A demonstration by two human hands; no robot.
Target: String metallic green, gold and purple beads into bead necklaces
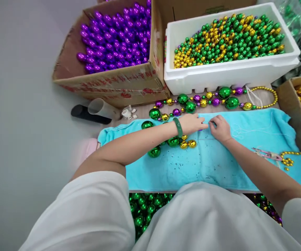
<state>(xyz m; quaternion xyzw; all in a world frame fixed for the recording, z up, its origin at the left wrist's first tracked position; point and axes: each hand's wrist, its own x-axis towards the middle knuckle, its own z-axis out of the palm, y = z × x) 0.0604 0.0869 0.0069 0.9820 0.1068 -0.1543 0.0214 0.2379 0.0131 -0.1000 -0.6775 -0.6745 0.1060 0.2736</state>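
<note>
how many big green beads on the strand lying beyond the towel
5: leftmost bead, middle pair, right pair before the gold loop; none looks hidden.

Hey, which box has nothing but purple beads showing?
The upper-left cardboard box, beside the white foam box; the foam one shows mostly green and gold, the right-edge cardboard box gold.

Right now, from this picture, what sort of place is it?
Probably a small bead-stringing workspace: a cardboard box of purple beads, a white foam box of green and gold beads, and a finished-looking strand beside a blue towel.
</note>
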